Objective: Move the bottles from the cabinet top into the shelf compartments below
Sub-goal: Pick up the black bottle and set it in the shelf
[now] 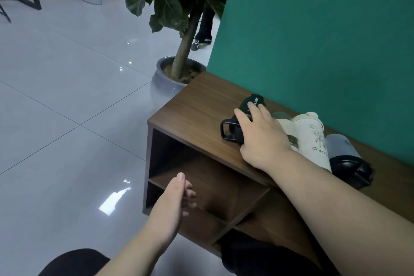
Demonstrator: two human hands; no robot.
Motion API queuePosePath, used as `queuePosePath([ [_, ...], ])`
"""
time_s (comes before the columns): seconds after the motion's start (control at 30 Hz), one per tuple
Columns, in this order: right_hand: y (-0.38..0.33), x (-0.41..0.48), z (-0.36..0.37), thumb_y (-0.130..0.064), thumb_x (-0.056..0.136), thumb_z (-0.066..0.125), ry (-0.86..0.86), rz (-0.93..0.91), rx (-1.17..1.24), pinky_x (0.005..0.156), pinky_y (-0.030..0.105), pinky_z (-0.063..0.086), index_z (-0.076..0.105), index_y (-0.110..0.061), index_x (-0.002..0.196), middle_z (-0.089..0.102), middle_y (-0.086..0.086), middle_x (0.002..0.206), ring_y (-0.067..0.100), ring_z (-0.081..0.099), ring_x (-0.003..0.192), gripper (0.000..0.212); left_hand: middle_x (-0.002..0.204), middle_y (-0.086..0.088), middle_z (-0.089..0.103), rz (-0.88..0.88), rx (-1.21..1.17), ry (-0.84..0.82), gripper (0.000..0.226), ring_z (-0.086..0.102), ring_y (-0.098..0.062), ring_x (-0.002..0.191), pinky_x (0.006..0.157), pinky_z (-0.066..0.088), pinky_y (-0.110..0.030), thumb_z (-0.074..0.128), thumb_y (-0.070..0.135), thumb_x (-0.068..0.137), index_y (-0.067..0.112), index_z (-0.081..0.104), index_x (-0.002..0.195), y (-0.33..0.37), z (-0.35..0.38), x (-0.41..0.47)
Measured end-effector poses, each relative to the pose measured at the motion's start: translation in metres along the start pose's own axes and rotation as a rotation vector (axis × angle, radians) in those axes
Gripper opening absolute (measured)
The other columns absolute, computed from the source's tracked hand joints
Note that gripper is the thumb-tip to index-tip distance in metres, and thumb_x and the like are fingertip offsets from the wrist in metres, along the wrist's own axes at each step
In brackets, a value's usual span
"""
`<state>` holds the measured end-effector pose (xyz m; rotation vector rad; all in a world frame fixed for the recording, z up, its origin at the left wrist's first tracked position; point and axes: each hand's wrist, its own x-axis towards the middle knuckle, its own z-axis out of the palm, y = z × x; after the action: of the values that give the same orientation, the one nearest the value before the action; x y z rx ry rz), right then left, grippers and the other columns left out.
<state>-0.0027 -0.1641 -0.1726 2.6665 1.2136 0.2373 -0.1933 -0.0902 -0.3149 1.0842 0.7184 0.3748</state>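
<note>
Several bottles lie on their sides on the brown cabinet top [195,105]. A dark green sport bottle [251,102] with a black loop lid lies leftmost, and my right hand [262,136] rests over its middle, fingers wrapped on it. Beside it lie a clear glass bottle [282,116], a cream bottle with a printed drawing [311,139], and a grey bottle with a black lid [345,157]. My left hand [174,204] hovers with fingers apart and nothing in it, in front of the upper left shelf compartment [201,172], which holds nothing.
A potted plant in a grey pot [163,83] stands just beyond the cabinet's left end. A green wall [324,29] backs the cabinet. Glossy floor tiles spread to the left. Another person's legs [203,29] show behind the plant. My dark-clothed knees are at the bottom.
</note>
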Motion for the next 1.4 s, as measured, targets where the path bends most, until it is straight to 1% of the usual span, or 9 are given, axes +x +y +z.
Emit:
queuePosePath([
  [0.13, -0.004, 0.005, 0.005, -0.019, 0.084, 0.07, 0.053, -0.033, -0.029, 0.102, 0.047, 0.048, 0.027, -0.023, 0.153, 0.028, 0.008, 0.162, 0.035, 0.02, 0.15, 0.081, 0.088, -0.006, 0.068, -0.016, -0.009, -0.019, 0.048, 0.065, -0.021, 0.08, 0.067, 0.048, -0.028, 0.035, 0.054, 0.103, 0.017, 0.062, 0.091, -0.001, 0.001, 0.001],
  [0.4, -0.051, -0.052, -0.023, -0.036, 0.077, 0.068, 0.186, -0.197, 0.232, 0.091, 0.044, 0.054, 0.036, -0.03, 0.15, 0.039, 0.0, 0.155, 0.026, 0.035, 0.141, 0.08, 0.101, -0.01, 0.071, -0.058, -0.032, 0.054, 0.045, 0.071, -0.025, 0.086, 0.07, 0.051, -0.033, 0.035, 0.056, 0.104, 0.02, 0.062, 0.098, -0.004, -0.021, 0.008],
  [0.57, -0.092, -0.105, -0.043, -0.044, 0.071, 0.064, 0.287, -0.288, 0.564, 0.084, 0.02, 0.044, 0.043, -0.038, 0.144, 0.046, -0.013, 0.145, 0.011, 0.05, 0.125, 0.077, 0.124, -0.013, 0.074, -0.124, -0.218, 0.11, 0.052, 0.074, -0.038, 0.107, 0.099, 0.056, -0.054, 0.038, 0.059, 0.103, 0.019, 0.062, 0.127, -0.009, -0.042, 0.005],
  [0.67, -0.107, -0.117, -0.031, -0.046, 0.068, 0.062, 0.218, -0.26, 0.763, 0.087, 0.008, 0.041, 0.042, -0.043, 0.14, 0.044, -0.028, 0.138, -0.005, 0.049, 0.119, 0.075, 0.125, -0.014, 0.074, -0.087, -0.294, 0.054, 0.05, 0.071, -0.04, 0.113, 0.1, 0.053, -0.063, 0.037, 0.052, 0.105, 0.021, 0.066, 0.132, -0.001, -0.046, 0.006],
  [0.9, -0.107, -0.093, 0.04, -0.048, 0.073, 0.072, -0.048, 0.022, 1.042, 0.08, 0.014, 0.047, 0.047, -0.047, 0.138, 0.054, -0.024, 0.124, -0.007, 0.057, 0.105, 0.07, 0.124, -0.02, 0.074, -0.324, -0.247, 0.019, 0.054, 0.068, -0.044, 0.118, 0.106, 0.051, -0.056, 0.038, 0.05, 0.107, 0.011, 0.063, 0.135, -0.02, -0.051, 0.035],
  [1.0, -0.109, -0.076, 0.071, -0.044, 0.067, 0.08, -0.153, 0.035, 1.12, 0.076, 0.011, 0.044, 0.043, -0.053, 0.136, 0.054, -0.022, 0.126, -0.009, 0.057, 0.105, 0.079, 0.127, -0.018, 0.073, -0.423, -0.112, -0.004, 0.058, 0.075, -0.036, 0.104, 0.085, 0.062, -0.042, 0.041, 0.057, 0.103, 0.013, 0.063, 0.135, -0.026, -0.065, 0.067],
  [1.1, -0.115, -0.067, 0.104, -0.041, 0.055, 0.088, -0.238, 0.014, 1.11, 0.091, 0.021, 0.052, 0.037, -0.051, 0.138, 0.056, -0.02, 0.129, -0.004, 0.059, 0.113, 0.098, 0.128, -0.013, 0.074, -0.475, -0.009, -0.091, 0.061, 0.07, -0.035, 0.117, 0.1, 0.054, -0.048, 0.039, 0.066, 0.1, 0.021, 0.069, 0.129, -0.038, -0.072, 0.091],
  [1.23, -0.117, -0.05, 0.135, -0.042, 0.047, 0.092, -0.231, 0.096, 1.169, 0.095, 0.026, 0.053, 0.046, -0.042, 0.124, 0.065, -0.02, 0.117, -0.003, 0.063, 0.109, 0.089, 0.108, -0.008, 0.078, -0.52, 0.047, -0.12, 0.053, 0.068, -0.027, 0.095, 0.092, 0.052, -0.042, 0.041, 0.062, 0.1, 0.024, 0.077, 0.108, -0.05, -0.071, 0.112],
  [1.4, -0.125, -0.032, 0.153, -0.057, 0.042, 0.085, -0.163, 0.213, 1.129, 0.1, 0.035, 0.05, 0.036, -0.024, 0.145, 0.062, -0.001, 0.132, 0.016, 0.061, 0.119, 0.119, 0.122, -0.014, 0.076, -0.526, -0.02, -0.071, 0.051, 0.073, -0.036, 0.108, 0.102, 0.054, -0.045, 0.036, 0.046, 0.106, 0.013, 0.069, 0.127, -0.061, -0.073, 0.135],
])
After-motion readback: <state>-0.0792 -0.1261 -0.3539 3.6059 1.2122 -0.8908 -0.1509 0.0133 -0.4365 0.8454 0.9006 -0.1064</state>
